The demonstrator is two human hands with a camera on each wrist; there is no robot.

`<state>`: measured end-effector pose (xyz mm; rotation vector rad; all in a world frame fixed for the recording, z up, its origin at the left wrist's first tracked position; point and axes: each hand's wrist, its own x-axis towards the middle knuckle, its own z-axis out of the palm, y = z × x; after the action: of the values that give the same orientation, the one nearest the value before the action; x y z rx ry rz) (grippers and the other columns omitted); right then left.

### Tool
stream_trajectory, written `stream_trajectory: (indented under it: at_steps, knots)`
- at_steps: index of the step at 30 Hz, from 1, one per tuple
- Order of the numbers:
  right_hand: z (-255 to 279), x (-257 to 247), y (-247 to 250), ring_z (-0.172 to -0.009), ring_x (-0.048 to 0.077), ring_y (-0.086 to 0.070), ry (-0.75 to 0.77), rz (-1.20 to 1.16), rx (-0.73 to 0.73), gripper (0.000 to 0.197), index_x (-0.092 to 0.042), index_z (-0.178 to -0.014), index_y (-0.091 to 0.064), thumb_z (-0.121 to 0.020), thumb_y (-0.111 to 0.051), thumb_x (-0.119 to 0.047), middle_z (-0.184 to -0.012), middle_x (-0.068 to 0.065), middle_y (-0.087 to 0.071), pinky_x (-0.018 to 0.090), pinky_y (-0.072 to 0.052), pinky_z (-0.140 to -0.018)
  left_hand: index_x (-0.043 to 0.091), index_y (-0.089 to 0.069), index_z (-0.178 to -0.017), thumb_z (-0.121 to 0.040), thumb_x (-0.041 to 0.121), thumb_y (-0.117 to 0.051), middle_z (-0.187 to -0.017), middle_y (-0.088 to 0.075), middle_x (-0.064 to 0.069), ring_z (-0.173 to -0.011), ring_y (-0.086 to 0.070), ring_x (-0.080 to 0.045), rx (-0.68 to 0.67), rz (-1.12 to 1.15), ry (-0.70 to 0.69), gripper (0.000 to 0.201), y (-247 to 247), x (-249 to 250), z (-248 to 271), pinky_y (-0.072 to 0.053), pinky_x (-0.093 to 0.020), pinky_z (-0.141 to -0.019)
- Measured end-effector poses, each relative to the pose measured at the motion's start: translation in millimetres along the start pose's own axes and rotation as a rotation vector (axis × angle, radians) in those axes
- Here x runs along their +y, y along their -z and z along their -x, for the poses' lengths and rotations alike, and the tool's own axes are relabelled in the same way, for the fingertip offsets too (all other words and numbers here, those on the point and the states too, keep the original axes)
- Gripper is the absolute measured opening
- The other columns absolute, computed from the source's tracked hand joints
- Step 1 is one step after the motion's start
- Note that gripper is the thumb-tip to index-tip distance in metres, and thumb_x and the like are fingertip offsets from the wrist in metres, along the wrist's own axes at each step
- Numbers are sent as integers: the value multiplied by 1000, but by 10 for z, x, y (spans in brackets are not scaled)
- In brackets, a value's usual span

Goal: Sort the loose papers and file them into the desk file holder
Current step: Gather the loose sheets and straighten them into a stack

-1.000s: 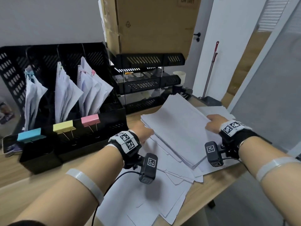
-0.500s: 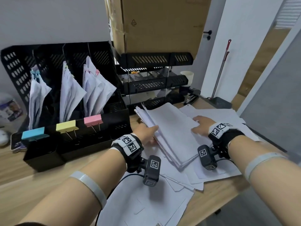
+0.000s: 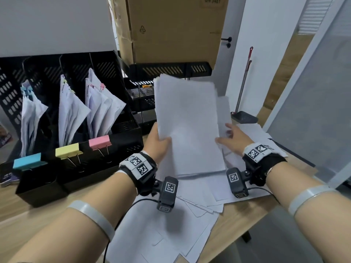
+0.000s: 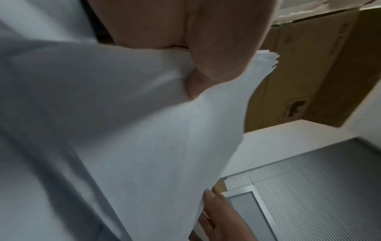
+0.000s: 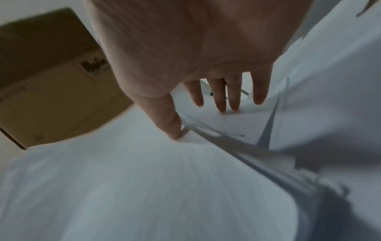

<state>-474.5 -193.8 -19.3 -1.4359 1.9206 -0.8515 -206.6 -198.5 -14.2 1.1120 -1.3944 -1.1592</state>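
A thick stack of white paper [image 3: 190,126] stands tilted above the desk. My left hand [image 3: 159,145] grips its left edge, thumb on the front face; the left wrist view shows that thumb [image 4: 216,65] pressed on the stack [image 4: 144,130]. My right hand [image 3: 231,137] is at the stack's right edge with straight, spread fingers, and the thumb tip touches the edge [image 5: 177,133]. More loose sheets [image 3: 165,234] lie spread on the desk below. The black file holder [image 3: 123,147] stands at the left, three slots holding clipped papers.
Blue [image 3: 27,161], yellow [image 3: 67,149] and pink [image 3: 99,142] binder clips sit on the holder's front wall. Black stacked letter trays [image 3: 171,67] stand behind the stack, under a cardboard box [image 3: 176,29]. The desk edge [image 3: 247,224] runs close on the right.
The stack lay flat on the loose sheets; now my left hand has lifted it to a tilted, nearly upright pose. My right hand slid from on top of it to its right edge.
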Motion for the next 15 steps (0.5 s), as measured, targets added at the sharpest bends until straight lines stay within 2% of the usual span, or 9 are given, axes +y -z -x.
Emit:
stream_trajectory:
  at_steps: [4, 6, 7, 8, 9, 10, 13, 15]
  knots:
    - [89, -253, 240, -146, 21, -32, 152, -329, 197, 107, -27, -157, -14, -77, -83, -38, -160, 5, -30, 43, -32, -118, 35, -59, -122, -85, 4, -55, -122, -70, -3, -117, -65, -25, 31, 76, -183, 48, -26, 261, -56, -52, -47, -102]
    - [160, -402, 342, -142, 19, -39, 202, -501, 241, 119, -31, -153, -19, -61, -91, -49, -156, 0, -37, 46, -39, -114, 38, -60, -120, -89, 8, -58, -123, -70, -2, -118, -65, -25, 3, 90, -248, 42, -47, 328, -85, -51, -51, -103]
    - [194, -453, 390, -137, 17, -46, 221, -570, 257, 117, -33, -151, -23, -58, -92, -51, -152, -4, -44, 45, -45, -109, 37, -61, -120, -91, 9, -59, -123, -70, -4, -118, -65, -26, -6, 101, -260, 40, -60, 326, -97, -51, -53, -103]
    - [231, -485, 439, -132, 15, -50, 234, -625, 268, 111, -34, -150, -26, -61, -91, -50, -148, -7, -48, 41, -49, -102, 36, -61, -120, -91, 10, -59, -123, -70, -5, -118, -65, -28, -24, 119, -263, 39, -71, 305, -100, -50, -54, -103]
    - [277, -493, 483, -130, 13, -51, 239, -662, 273, 104, -35, -150, -26, -67, -87, -49, -147, -8, -49, 35, -48, -99, 35, -62, -120, -92, 10, -60, -123, -70, -7, -118, -65, -30, -30, 134, -262, 37, -74, 254, -106, -50, -56, -103]
    - [298, -460, 514, -133, 13, -47, 224, -693, 274, 101, -36, -152, -23, -71, -82, -52, -151, -8, -45, 33, -43, -101, 35, -63, -119, -91, 11, -60, -123, -70, -8, -118, -65, -32, -34, 143, -253, 37, -74, 210, -91, -49, -58, -103]
    - [357, -258, 536, -146, 17, -31, 107, -718, 290, 103, -43, -155, -14, -73, -72, -68, -163, -4, -24, 49, -27, -117, 36, -64, -117, -89, 12, -61, -123, -70, -8, -118, -64, -33, -41, 168, -217, 37, -22, 44, -70, -48, -60, -104]
    - [371, -83, 501, -145, 18, -32, 50, -664, 302, 96, -44, -154, -16, -77, -72, -61, -163, -4, -26, 52, -27, -117, 39, -64, -117, -88, 13, -62, -124, -70, -5, -119, -64, -30, -29, 170, -187, 39, 32, -8, -78, -47, -59, -105]
